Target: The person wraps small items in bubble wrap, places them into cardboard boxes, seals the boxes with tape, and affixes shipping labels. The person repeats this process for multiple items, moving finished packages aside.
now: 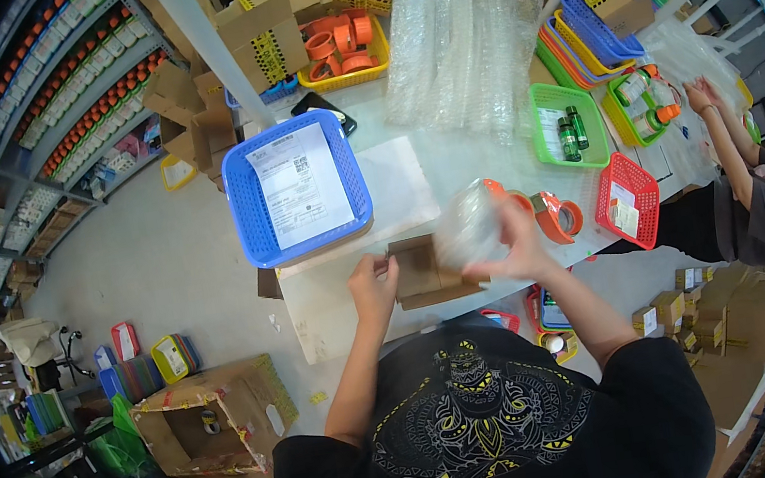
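My left hand (376,289) pinches the left edge of a small open cardboard box (439,295) at the table's near edge. Above the right side of that box, a clear bubble-wrapped bundle (467,229) is held in my right hand (524,246). The bundle is smeared by motion, and its contents cannot be made out. Just beyond my right hand lies an orange tape dispenser (551,218), partly hidden by the hand. A blue plastic basket (255,251) with printed sheets (304,180) in it stands beyond my left hand.
Bubble wrap (449,53) covers the table's far part. A green basket (598,156) with small bottles and a red basket (651,219) stand to the right, with a co-worker (757,186) beyond. Orange tape rolls fill a yellow basket (385,67). A large carton (273,396) sits lower left.
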The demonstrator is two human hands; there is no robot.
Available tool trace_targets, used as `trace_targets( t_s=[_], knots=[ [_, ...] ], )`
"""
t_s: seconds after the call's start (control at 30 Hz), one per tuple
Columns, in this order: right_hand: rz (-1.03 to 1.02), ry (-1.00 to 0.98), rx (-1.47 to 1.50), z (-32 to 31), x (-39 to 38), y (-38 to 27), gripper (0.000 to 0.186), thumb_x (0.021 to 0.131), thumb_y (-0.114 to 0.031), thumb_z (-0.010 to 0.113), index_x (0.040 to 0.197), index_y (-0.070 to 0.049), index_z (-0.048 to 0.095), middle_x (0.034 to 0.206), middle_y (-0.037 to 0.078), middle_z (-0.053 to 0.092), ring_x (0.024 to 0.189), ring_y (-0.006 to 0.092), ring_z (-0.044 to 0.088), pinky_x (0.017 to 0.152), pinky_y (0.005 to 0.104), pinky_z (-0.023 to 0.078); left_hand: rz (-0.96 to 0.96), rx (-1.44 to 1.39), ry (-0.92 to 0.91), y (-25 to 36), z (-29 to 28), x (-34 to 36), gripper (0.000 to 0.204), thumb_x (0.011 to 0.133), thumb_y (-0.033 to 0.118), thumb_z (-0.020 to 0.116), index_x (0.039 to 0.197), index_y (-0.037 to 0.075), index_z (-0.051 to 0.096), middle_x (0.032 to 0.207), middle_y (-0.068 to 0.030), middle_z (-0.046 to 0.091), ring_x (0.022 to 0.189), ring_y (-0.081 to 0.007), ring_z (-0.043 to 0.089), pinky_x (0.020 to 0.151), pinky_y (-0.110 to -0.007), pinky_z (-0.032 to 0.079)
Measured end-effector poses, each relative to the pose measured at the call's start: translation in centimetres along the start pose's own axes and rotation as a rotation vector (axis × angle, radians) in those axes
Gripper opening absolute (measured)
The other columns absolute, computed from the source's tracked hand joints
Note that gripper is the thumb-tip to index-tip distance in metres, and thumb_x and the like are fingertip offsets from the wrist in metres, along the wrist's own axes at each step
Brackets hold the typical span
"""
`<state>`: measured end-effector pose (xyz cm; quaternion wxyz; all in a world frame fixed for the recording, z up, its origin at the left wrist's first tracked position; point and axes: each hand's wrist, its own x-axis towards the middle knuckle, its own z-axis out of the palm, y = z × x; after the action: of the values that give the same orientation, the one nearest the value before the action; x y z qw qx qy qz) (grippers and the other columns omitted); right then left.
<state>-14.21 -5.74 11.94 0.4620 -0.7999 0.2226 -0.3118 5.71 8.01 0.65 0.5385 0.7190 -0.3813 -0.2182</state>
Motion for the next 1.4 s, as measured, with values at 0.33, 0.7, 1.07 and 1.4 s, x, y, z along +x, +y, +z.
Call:
trace_targets(
  t_s=[0.33, 0.7, 1.07, 1.4],
  knots=[
    [0.351, -0.679, -0.867, 11.2, -2.2, 8.6, 0.047, 0.063, -0.003, 0.07, 0.106, 0.012, 0.058, 0.101, 0.026, 0.061, 0.082, 0.038, 0.067, 0.07, 0.0412, 0.057, 0.148, 0.236, -0.005, 1.7, 2.3, 1.5, 0.01, 0.077, 0.006, 0.074, 0.076, 0.0, 0.066, 0.072, -0.0128, 0.067, 0.061, -0.0222, 0.068, 0.057, -0.03, 0.054],
    [0.659, -0.372, -0.106, -0.1, -8.4, 3.0, 0.034, 0.091, -0.034, 0.061, 0.086, 0.0, 0.061, 0.086, 0.015, 0.06, 0.088, 0.0297, 0.06, 0.067, 0.0405, 0.048, 0.019, 0.464, -0.483, 2.6, 1.5, 0.7, 0.032, 0.074, 0.023, 0.075, 0.069, 0.003, 0.052, 0.065, -0.0167, 0.059, 0.063, -0.0366, 0.062, 0.062, -0.046, 0.049],
    [0.361, -0.369, -0.274, 4.9, -9.3, 6.3, 0.03, 0.088, -0.027, 0.065, 0.081, 0.002, 0.062, 0.073, 0.023, 0.063, 0.072, 0.0401, 0.062, 0.067, 0.0465, 0.049, 0.363, 0.193, -0.686, 1.0, 0.3, 1.5, 0.022, 0.08, 0.023, 0.074, 0.091, 0.004, 0.072, 0.084, -0.011, 0.067, 0.074, -0.0244, 0.057, 0.069, -0.035, 0.048],
    [0.594, -0.192, -0.327, 4.1, -9.2, 5.5, 0.027, 0.077, -0.022, 0.075, 0.083, 0.001, 0.062, 0.076, 0.021, 0.065, 0.071, 0.0382, 0.063, 0.063, 0.0437, 0.049, 0.064, -0.152, -0.272, -3.8, 6.2, -1.9, 0.027, 0.078, 0.011, 0.075, 0.103, 0.002, 0.07, 0.115, -0.0121, 0.066, 0.101, -0.0219, 0.061, 0.091, -0.033, 0.047]
  ],
)
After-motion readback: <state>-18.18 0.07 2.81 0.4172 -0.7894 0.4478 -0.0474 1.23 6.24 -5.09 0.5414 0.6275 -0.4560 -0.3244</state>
